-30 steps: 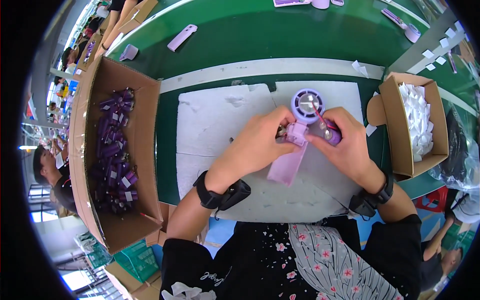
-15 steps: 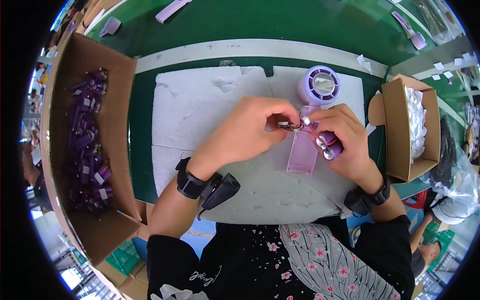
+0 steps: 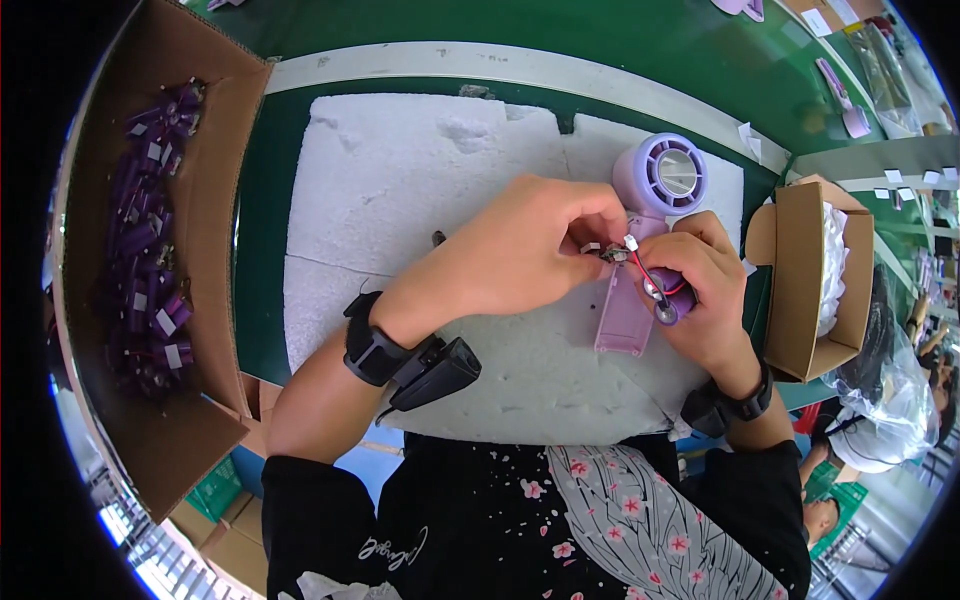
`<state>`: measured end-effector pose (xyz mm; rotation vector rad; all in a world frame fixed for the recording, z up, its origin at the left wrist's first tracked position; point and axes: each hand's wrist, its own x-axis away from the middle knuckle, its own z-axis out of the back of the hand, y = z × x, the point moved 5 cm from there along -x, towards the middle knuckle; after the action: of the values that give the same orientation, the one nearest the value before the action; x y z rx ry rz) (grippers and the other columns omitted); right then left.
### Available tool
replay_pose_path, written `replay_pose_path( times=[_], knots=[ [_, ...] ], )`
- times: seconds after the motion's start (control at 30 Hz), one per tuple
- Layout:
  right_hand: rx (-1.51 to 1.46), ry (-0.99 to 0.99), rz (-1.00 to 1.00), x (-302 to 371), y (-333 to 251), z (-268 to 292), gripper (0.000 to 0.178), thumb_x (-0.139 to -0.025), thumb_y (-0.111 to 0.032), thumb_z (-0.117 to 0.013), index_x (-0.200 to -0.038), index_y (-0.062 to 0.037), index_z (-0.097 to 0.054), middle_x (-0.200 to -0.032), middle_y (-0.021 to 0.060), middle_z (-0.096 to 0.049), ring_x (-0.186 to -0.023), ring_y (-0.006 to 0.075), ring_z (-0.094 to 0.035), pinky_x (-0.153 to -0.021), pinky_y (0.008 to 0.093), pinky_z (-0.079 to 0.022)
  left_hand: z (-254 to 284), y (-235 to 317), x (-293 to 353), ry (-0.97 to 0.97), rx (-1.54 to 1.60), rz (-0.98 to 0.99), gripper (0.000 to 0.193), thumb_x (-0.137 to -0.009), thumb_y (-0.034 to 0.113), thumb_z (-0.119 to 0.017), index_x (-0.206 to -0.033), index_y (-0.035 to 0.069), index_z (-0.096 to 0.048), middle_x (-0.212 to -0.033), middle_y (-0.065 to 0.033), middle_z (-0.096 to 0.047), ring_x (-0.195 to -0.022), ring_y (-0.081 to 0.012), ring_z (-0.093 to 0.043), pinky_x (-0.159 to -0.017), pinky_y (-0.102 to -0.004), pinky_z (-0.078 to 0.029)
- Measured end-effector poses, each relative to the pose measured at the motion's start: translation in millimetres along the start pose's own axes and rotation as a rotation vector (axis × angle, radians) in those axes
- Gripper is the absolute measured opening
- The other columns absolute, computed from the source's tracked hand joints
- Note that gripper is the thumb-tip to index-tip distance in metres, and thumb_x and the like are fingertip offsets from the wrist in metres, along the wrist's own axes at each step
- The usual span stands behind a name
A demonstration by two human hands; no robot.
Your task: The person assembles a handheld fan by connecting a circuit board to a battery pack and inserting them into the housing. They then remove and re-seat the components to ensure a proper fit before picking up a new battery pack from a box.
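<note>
My left hand (image 3: pixel 530 245) pinches a small circuit board (image 3: pixel 614 255) between thumb and fingertips, at the upper part of a handheld fan. The fan has a round lilac head (image 3: pixel 660 174) and an open pink-lilac handle shell (image 3: pixel 622 322) lying on the foam. In my right hand (image 3: pixel 705 280) is a purple cylindrical battery (image 3: pixel 677 304), its end facing me. Red and black wires (image 3: pixel 645 268) run from the battery to a white plug (image 3: pixel 631 243), which sticks up beside the board. My right fingertips are close to the board; whether they touch it is hidden.
White foam sheets (image 3: pixel 380 170) cover the work surface. A cardboard box (image 3: pixel 215 220) of purple batteries (image 3: pixel 150 240) stands at left. On the right, a smaller box (image 3: pixel 795 290) holds white pieces (image 3: pixel 832 270). Beyond the pale rail (image 3: pixel 400 60), fan parts (image 3: pixel 843 98) lie on a green surface.
The view has shifted, so the boxes and rail sit differently. The white plug, earlier by my right fingertips, now stands free beside the board. Both hands keep their hold.
</note>
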<state>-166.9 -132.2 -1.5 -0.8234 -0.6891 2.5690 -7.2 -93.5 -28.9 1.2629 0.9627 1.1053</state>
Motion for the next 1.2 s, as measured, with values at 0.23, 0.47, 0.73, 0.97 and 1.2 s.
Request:
replay_pose_path(
  times=[0.23,0.47,0.73,0.97,1.2],
  knots=[
    [-0.031,-0.030,-0.056,-1,-3,0,0.030,-0.068,0.004,-0.078,-0.091,-0.0069,-0.062,-0.085,0.0051,-0.066,-0.076,0.0217,-0.056,-0.066,0.0306,-0.047,0,0,0,0.016,0.000,0.017,0.019,-0.078,-0.002,-0.070,-0.095,-0.001,-0.062,-0.084,-0.0117,-0.069,-0.076,-0.0191,-0.067,-0.072,-0.0310,-0.053],
    [-0.141,0.017,-0.166,3,0,0,0.034,-0.066,0.004,-0.077,-0.093,-0.0071,-0.060,-0.087,0.0066,-0.063,-0.078,0.0221,-0.057,-0.068,0.0307,-0.048,1,3,0,-0.067,0.001,0.166,0.022,-0.077,-0.005,-0.071,-0.097,0.001,-0.064,-0.089,-0.0053,-0.067,-0.082,-0.0108,-0.063,-0.077,-0.0268,-0.054],
    [-0.017,-0.047,-0.151,5,-4,-2,0.035,-0.066,0.005,-0.078,-0.093,-0.0069,-0.059,-0.090,0.0085,-0.057,-0.081,0.0219,-0.058,-0.069,0.0301,-0.048,-2,6,-1,-0.125,-0.115,0.117,0.020,-0.074,-0.006,-0.071,-0.093,0.000,-0.067,-0.088,-0.0060,-0.067,-0.079,-0.0151,-0.065,-0.072,-0.0277,-0.053],
    [0.085,-0.054,-0.090,4,-6,-3,0.037,-0.062,0.003,-0.080,-0.092,-0.0080,-0.061,-0.087,0.0080,-0.057,-0.081,0.0238,-0.057,-0.068,0.0313,-0.048,1,19,5,0.125,-0.417,-0.368,0.017,-0.070,-0.007,-0.069,-0.084,0.003,-0.070,-0.089,-0.0099,-0.063,-0.078,-0.0290,-0.063,-0.070,-0.0343,-0.052],
    [0.068,-0.033,-0.103,6,-3,-4,0.036,-0.063,0.004,-0.080,-0.091,-0.0068,-0.061,-0.084,0.0072,-0.059,-0.082,0.0225,-0.057,-0.068,0.0314,-0.047,-6,19,3,-0.058,-0.366,-0.168,0.017,-0.073,-0.008,-0.066,-0.087,0.002,-0.067,-0.094,-0.0103,-0.062,-0.082,-0.0262,-0.064,-0.071,-0.0331,-0.052]
  ],
)
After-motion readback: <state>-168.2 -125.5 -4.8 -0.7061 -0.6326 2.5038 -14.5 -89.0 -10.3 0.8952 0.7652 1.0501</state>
